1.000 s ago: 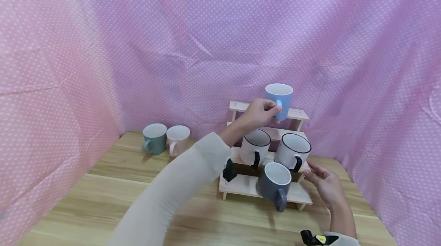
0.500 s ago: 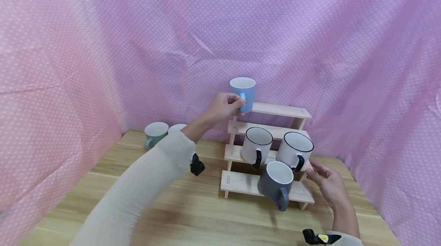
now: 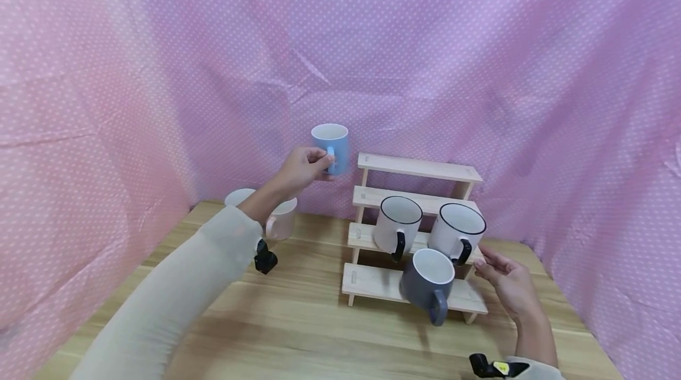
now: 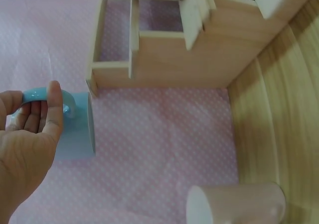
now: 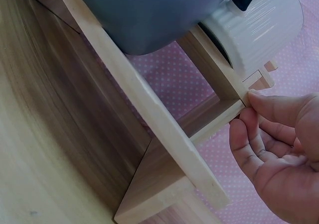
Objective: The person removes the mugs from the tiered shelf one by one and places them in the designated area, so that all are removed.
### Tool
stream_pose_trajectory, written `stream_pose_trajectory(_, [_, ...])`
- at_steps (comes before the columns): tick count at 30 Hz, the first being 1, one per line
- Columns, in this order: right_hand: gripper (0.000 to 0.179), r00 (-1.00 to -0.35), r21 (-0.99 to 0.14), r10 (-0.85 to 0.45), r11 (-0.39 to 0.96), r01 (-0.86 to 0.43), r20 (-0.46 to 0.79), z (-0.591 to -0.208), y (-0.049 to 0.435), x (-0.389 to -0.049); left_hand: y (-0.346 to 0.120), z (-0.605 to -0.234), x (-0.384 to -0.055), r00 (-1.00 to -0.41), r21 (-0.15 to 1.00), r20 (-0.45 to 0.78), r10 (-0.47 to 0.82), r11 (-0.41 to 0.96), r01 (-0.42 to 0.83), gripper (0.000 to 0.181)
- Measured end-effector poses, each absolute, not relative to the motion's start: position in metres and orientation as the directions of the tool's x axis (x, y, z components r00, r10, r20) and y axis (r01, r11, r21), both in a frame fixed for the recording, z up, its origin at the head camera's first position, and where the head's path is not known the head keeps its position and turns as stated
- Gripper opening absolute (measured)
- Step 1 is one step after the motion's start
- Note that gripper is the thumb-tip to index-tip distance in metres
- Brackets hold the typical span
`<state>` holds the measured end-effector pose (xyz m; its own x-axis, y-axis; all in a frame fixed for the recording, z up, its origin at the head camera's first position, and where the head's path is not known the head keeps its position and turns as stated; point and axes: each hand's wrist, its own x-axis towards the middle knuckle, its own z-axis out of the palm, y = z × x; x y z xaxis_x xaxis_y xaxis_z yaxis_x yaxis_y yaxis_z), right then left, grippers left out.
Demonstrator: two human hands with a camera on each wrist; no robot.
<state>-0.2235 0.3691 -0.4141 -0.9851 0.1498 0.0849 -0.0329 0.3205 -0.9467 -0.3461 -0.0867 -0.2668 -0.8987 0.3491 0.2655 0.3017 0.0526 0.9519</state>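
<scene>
My left hand holds a light blue mug by its handle, up in the air left of a tiered wooden shelf. In the left wrist view, the thumb and fingers pinch the mug's handle. Over at the shelf's right side, my right hand pinches the end of the second step from the bottom, thumb above and fingers beneath. Two white mugs with black rims, one on the left and one on the right, stand on that step. A dark grey mug sits on the lowest step.
At the table's back left stand a pink mug and a green mug; my left forearm hides most of the green one. Pink dotted cloth hangs behind and beside the wooden table.
My left hand has carried the blue mug leftward, from in front of the shelf's top step to left of the shelf. The right hand stays at the shelf's end.
</scene>
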Motion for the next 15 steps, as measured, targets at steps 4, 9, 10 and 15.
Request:
stream_pose_trajectory(4, [0.063, -0.985, -0.951, 0.154, 0.309, -0.029, 0.080, -0.414, 0.370, -0.224, -0.098, -0.272, -0.346, -0.905, 0.960, 0.234, 0.355, 0.062, 0.272, 0.030])
stream_pose_trajectory(9, [0.063, -0.984, -0.953, 0.152, 0.301, -0.040, 0.090, -0.414, 0.369, -0.224, -0.108, -0.281, -0.346, -0.903, 0.960, 0.221, 0.369, 0.080, 0.268, 0.031])
stream_pose_trajectory(10, [0.063, -0.984, -0.953, 0.153, 0.299, -0.041, 0.090, -0.413, 0.369, -0.224, -0.109, -0.283, -0.346, -0.901, 0.959, 0.222, 0.373, 0.083, 0.270, 0.032])
stream_pose_trajectory(15, [0.063, -0.983, -0.954, 0.161, 0.298, -0.035, 0.087, -0.414, 0.368, -0.225, -0.114, -0.293, -0.343, -0.901, 0.953, 0.214, 0.377, 0.123, 0.278, 0.032])
